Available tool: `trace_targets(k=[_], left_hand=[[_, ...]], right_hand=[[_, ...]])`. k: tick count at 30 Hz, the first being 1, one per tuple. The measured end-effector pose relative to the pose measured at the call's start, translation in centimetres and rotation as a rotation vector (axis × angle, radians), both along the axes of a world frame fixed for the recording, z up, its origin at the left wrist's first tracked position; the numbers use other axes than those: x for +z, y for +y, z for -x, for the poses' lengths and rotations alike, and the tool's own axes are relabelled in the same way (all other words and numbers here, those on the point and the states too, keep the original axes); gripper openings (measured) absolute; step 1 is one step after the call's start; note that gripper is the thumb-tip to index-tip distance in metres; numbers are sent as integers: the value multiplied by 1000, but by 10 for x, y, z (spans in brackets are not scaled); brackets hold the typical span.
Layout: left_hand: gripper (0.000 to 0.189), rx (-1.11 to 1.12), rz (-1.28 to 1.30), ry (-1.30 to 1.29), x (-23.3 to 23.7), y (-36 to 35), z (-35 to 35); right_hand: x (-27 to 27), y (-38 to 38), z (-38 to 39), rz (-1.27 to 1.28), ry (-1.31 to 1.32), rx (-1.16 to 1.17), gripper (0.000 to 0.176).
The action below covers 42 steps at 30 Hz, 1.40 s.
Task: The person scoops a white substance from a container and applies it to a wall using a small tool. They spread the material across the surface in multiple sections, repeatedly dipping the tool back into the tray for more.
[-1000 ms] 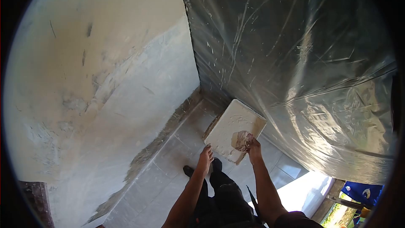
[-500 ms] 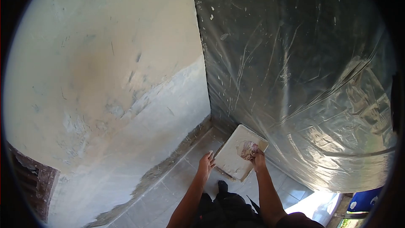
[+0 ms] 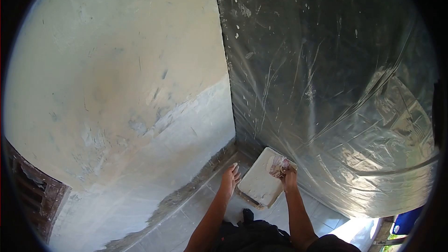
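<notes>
My right hand (image 3: 289,178) grips a crumpled, pinkish-white rag (image 3: 277,167) smeared with pale paste. The rag is over the upper right part of a white rectangular tray (image 3: 257,177), whose surface carries a pale coating. Just left of the tray, my left hand (image 3: 229,177) hovers with its fingers loosely apart and whitish smears at the fingertips. Whether it touches the tray's edge is hard to tell.
A patchy, partly whitened wall (image 3: 140,112) rises on the left, with a brown slatted frame (image 3: 39,191) low at its side. Shiny plastic sheeting (image 3: 326,88) hangs on the right. Grey floor tiles (image 3: 196,210) lie below, and a dark shoe (image 3: 248,214) is near the tray.
The view has shifted slightly, so the wall and tray appear lower. My right hand and the rag have moved toward the tray's upper right edge. My left hand's fingers look more spread.
</notes>
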<state>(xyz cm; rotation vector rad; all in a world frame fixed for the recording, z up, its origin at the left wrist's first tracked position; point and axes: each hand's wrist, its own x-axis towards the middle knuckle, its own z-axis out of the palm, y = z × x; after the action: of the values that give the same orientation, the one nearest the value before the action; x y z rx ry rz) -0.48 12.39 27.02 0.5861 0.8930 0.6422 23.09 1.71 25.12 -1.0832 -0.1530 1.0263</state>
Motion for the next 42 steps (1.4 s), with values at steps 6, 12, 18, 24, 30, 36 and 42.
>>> trace_targets(k=[6,12,18,24,30,36,42], left_hand=[[67,6,-27,-4,13,4,-1],[68,-6,-69,-47,19,8,-2],[64,19,-79,-51,30,11,2],[66,28,-92,-37,37,16,5],[66,21,-88,-26,42,14,4],[67,0,-90,-35,43,10,0],[66,-1,-99,-42,43,16,-3]], right_hand=[[7,4,-7,-23,-36,9,40],[17,9,-10,-50,-39,2,38],[12,8,-11,4,-22,3,38],[12,14,-6,22,-14,-54,43],[23,14,-4,-26,-20,-38,39],[14,10,-9,-6,-41,-18,33],[26,15,-5,-24,-28,-101,31]])
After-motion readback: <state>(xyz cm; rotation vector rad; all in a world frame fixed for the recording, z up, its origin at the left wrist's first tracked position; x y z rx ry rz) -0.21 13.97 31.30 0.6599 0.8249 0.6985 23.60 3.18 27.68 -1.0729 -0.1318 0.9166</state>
